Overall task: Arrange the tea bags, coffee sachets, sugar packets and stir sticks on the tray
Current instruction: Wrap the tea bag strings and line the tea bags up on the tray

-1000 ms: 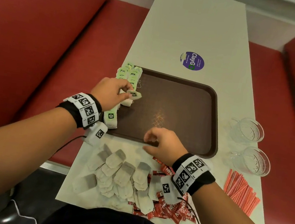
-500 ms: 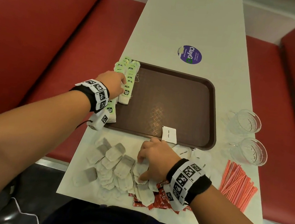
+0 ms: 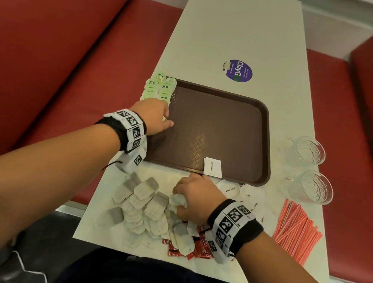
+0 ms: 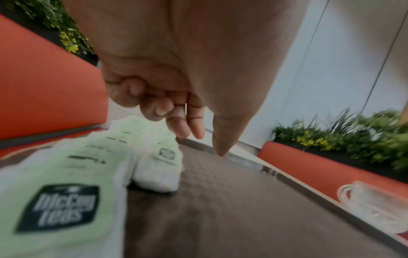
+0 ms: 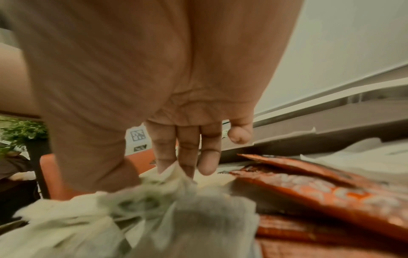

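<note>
A brown tray [image 3: 218, 131] was set on the white worktop [image 3: 239, 29], with green-tagged tea bags [image 3: 158, 88] lined along its left rim and one white sugar packet [image 3: 212, 167] at its near edge. The left hand [image 3: 154, 118] was held over that row, its grip loosely curled and empty. The right hand [image 3: 196, 199] was lowered into the loose tea bags [image 3: 145, 204] before the tray, its grip pinched on one. Red coffee sachets [image 3: 199, 248], further sugar packets [image 3: 233, 190] and red stir sticks [image 3: 295, 231] were left on the worktop.
</note>
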{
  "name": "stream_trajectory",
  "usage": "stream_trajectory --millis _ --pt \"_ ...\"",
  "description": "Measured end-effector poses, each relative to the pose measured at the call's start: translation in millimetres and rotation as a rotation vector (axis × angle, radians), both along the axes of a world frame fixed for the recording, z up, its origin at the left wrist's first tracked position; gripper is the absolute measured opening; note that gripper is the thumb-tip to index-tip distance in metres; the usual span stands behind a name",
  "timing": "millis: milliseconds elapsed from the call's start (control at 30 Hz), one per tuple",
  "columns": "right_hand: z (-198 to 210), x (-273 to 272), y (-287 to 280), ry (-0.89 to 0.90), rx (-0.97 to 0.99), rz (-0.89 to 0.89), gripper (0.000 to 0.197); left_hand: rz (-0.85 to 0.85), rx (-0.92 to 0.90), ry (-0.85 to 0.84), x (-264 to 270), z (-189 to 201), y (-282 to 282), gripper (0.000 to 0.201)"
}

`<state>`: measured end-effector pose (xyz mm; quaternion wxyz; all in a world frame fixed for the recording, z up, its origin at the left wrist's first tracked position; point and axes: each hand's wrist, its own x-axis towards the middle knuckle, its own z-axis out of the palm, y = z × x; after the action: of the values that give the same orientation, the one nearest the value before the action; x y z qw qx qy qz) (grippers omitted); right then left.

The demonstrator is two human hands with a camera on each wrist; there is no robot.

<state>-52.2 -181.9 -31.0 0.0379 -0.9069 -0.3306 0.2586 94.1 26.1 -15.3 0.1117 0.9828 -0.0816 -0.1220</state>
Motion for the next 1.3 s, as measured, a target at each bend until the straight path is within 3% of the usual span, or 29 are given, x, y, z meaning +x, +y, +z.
stream_trajectory --millis 167,367,467,567,700,833,967,1100,1200,1300 --pt "-2 -2 2 -0.059 0.017 -0.017 0.029 -0.245 -0.232 0.127 -66 16 -2 0.022" --pt "-7 4 2 -0.102 0.055 -0.028 0.018 -0.537 -0.124 0.379 -126 1 3 0.047" --pt "-6 5 4 -0.102 0.097 -0.082 0.016 -0.624 -0.038 0.409 -142 -8 4 0.058" --pt "-4 5 6 -0.087 0.17 -0.145 0.01 -0.661 -0.028 0.387 -148 -13 3 0.049" --pt "2 1 5 -0.069 0.271 -0.204 0.021 -0.655 -0.048 0.342 -146 -12 1 0.026" --pt "7 2 2 -0.051 0.383 -0.261 0.022 -0.591 -0.086 0.304 -135 -4 4 0.025" --pt "10 6 0 -0.024 0.458 -0.335 0.036 -0.516 -0.166 0.211 -129 3 10 0.026" --pt "14 5 4 0.087 0.586 -0.363 0.025 -0.428 -0.304 0.066 -121 12 15 0.021" --pt "18 7 9 0.055 0.601 -0.36 0.049 -0.377 -0.377 -0.003 -113 23 20 0.018" --pt "15 20 14 -0.059 0.593 -0.324 0.026 -0.352 -0.43 -0.054 -105 38 22 0.017"
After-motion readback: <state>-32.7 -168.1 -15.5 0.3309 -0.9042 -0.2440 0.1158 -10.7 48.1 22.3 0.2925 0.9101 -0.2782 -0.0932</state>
